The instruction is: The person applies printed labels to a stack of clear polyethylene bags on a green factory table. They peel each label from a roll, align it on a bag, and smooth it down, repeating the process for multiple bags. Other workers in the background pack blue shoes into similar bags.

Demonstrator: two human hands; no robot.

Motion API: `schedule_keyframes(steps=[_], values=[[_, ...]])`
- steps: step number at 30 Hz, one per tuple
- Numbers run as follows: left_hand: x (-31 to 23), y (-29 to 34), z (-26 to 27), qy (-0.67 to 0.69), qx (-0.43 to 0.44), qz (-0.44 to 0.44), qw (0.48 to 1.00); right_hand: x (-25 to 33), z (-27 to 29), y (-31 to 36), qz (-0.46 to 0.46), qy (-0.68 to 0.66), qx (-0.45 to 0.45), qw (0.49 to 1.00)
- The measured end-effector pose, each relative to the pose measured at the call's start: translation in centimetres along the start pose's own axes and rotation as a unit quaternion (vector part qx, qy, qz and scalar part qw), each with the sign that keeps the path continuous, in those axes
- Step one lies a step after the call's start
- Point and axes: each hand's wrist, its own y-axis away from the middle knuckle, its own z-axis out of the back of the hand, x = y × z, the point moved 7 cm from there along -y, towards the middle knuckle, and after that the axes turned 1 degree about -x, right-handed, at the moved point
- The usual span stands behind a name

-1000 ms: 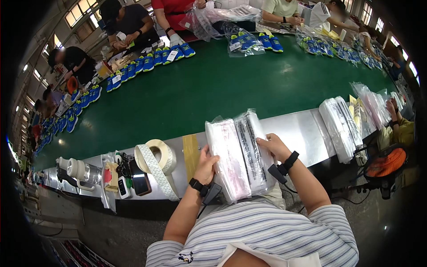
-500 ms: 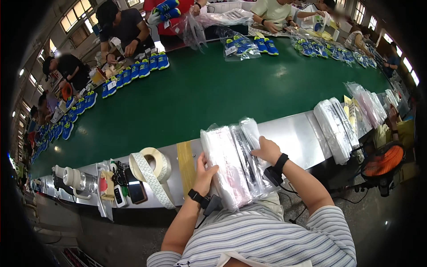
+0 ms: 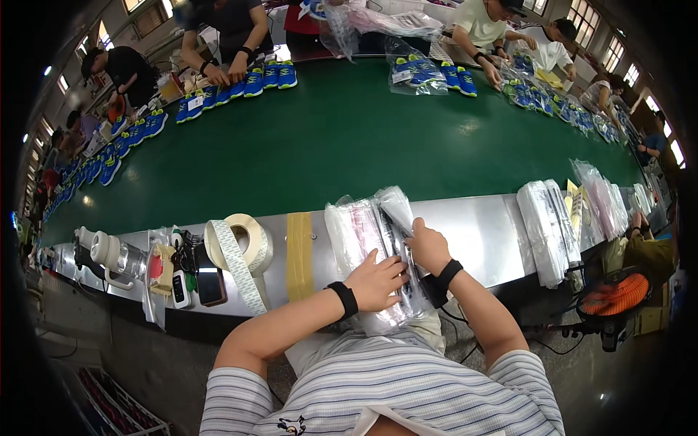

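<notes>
A thick stack of clear plastic bags (image 3: pixel 347 231) lies at the metal table edge right in front of me, its near end hanging toward my lap. My left hand (image 3: pixel 378 282) rests across the middle of the stack, fingers spread over the plastic. At the stack's right side, my right hand (image 3: pixel 430 248) is closed on a bag edge, thumb upward; its fingertips are partly hidden. One whitish bag part (image 3: pixel 395 207) is folded up along the far right of the stack. Both wrists wear black bands.
Beyond the metal edge (image 3: pixel 480 225) runs a green conveyor belt (image 3: pixel 291 138). Left of me lie a tape roll (image 3: pixel 254 243), a phone (image 3: pixel 211 285) and a clear jug (image 3: pixel 123 261). More bags (image 3: pixel 545 232) and an orange fan (image 3: pixel 616 294) are right. Co-workers handle blue shoes (image 3: pixel 270 75) opposite.
My left hand has moved from the stack's left edge onto its middle, fingers now spread. My right hand remains at the right side, and the whole view has shifted slightly.
</notes>
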Motion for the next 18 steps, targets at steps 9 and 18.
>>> schedule_keyframes(steps=[9,18], values=[[1.6,2.5,2.8,-0.01,0.093,0.002,0.996,-0.9,-0.9,0.8,0.001,-0.046,-0.028,0.999],[5.8,13.9,1.7,0.086,0.115,0.277,0.95,-3.8,-3.3,-1.3,-0.068,-0.369,0.075,0.924]])
